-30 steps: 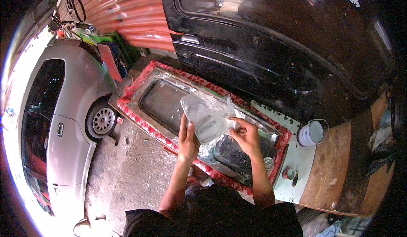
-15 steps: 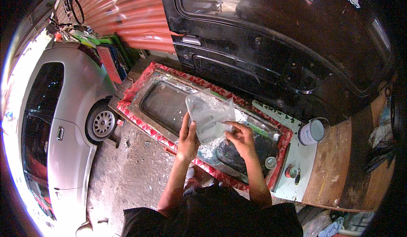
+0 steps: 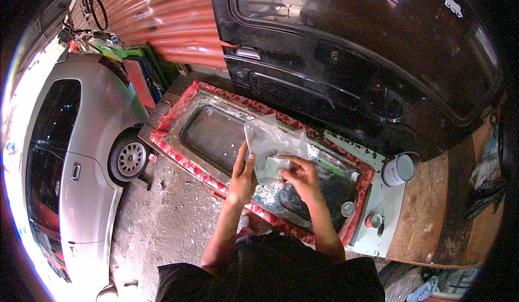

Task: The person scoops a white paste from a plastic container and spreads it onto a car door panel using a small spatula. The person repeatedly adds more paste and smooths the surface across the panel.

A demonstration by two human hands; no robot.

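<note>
1) In the head view, the left hand [image 3: 244, 177] grips a clear tub [image 3: 258, 142] by its left side, the thumb on the near face and the other fingers mostly hidden behind the plastic

2) The right hand [image 3: 301, 178] has its thumb and first finger closed on a small pale piece [image 3: 274, 166], pinching it from the right

3) The pale piece sits left of the right fingers and just right of the left thumb, so the right hand is the nearer one. It overlaps the lower part of the tub; whether it touches the plastic I cannot tell, and its long axis is too unclear to name

4) The tub is tilted and held up between the hands, above a dark panel [image 3: 213, 131] with white patches, framed by red and white cloth [image 3: 187, 94]

5) Beyond the right forearm, a round clear lid [image 3: 347, 209] lies near the right end of the panel. On the counter [image 3: 419, 215] beside it are a small red tin [image 3: 373, 221], a dark handle [image 3: 381, 227] just beside that tin, and a larger pale can [image 3: 398, 169] farther back

6) A black vehicle [image 3: 335, 80] stands behind the panel, and a silver car [image 3: 89, 123] is well apart on the left
</note>
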